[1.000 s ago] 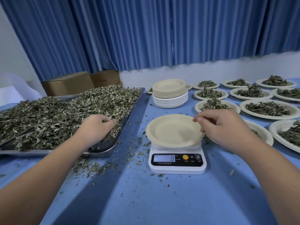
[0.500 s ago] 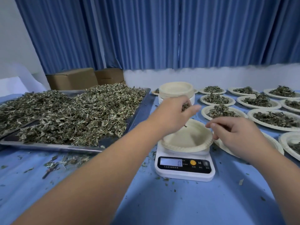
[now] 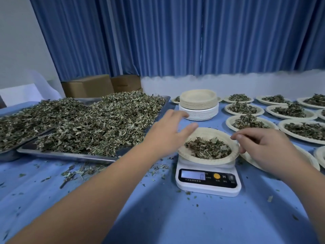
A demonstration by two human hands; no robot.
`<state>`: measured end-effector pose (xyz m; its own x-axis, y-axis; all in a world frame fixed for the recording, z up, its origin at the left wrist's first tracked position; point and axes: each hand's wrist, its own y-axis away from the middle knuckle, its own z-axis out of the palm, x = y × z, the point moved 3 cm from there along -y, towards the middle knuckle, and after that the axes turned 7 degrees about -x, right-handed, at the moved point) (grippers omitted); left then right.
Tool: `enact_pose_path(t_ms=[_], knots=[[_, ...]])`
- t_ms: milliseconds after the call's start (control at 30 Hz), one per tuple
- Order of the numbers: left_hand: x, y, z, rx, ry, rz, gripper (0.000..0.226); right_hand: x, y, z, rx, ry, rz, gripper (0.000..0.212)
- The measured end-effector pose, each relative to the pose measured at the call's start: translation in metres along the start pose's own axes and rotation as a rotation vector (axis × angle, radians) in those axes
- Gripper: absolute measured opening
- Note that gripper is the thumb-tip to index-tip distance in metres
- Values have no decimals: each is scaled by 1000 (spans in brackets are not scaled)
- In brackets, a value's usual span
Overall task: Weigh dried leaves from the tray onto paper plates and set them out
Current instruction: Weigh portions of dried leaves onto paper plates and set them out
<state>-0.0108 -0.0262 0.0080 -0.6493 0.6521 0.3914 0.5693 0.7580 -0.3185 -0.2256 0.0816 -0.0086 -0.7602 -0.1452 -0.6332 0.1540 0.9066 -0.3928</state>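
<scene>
The main risk is a false reading. The paper plate [image 3: 211,131] sits on the kitchen scale [image 3: 207,181] near the middle of the tabletop [image 3: 175,219] and overhangs the scale all round. The right hand [image 3: 263,147] is at the plate's right rim, so any pressure there would probably skew the weight. The display seems to show a single digit, though it is too blurred to trust. A second risk is a spill. The portion of leaves [image 3: 207,149] on the plate is light and loose, and a brush from either hand could tip the plate or flick leaves off. Leaf crumbs [image 3: 79,173] already litter the tabletop in front of the tray [image 3: 70,155]. The filled plates [image 3: 299,132] crowd the right side of the tabletop, so setting this one down may jostle its neighbours.

The left hand [image 3: 168,131] hovers between the tray's right end and the plate, palm down, with its fingers straight and spread and nothing in it. Its thumb reaches over the plate's left rim. The right hand has its fingers bent downward just beside the right rim. Whether it pinches the rim or only hovers cannot be told. The dried leaves [image 3: 98,124] are heaped in the tray along the tabletop's left side.
</scene>
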Motion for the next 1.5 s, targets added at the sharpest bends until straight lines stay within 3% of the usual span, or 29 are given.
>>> enact_pose_path(t_ms=[133, 233, 300, 433, 533, 633, 700, 767, 967, 1167, 1500], knots=[[-63, 23, -27, 56, -270, -337, 54, -5, 0, 1, -7, 14, -9, 28], [-112, 46, -44, -146, -488, -752, 73, -8, 1, 3, -19, 43, -14, 30], [-129, 58, -49, -301, -364, -852, 81, -10, 1, 4, -28, 55, -9, 30], [-121, 56, -56, -559, -256, -705, 93, -11, 3, 5, -31, 56, 3, 30], [-106, 48, -68, -612, -218, -666, 104, -11, 2, 5, -31, 71, 12, 31], [-100, 38, -68, -488, -103, -613, 87, -11, 2, 5, -25, 83, 19, 31], [-99, 34, -59, -416, -190, -510, 88, -10, 2, 5, -23, 80, 20, 31], [-98, 37, -44, -421, -200, -422, 90, -9, 2, 5, -21, 65, 17, 31], [-93, 55, -18, -515, -266, -418, 96, -6, 0, 4, -10, 58, -15, 31], [-89, 72, -17, -325, -459, -316, 53, -5, 0, 4, 11, 37, -12, 30], [-94, 72, -27, -112, -278, -265, 51, -1, 1, 2, 13, 2, 17, 30]])
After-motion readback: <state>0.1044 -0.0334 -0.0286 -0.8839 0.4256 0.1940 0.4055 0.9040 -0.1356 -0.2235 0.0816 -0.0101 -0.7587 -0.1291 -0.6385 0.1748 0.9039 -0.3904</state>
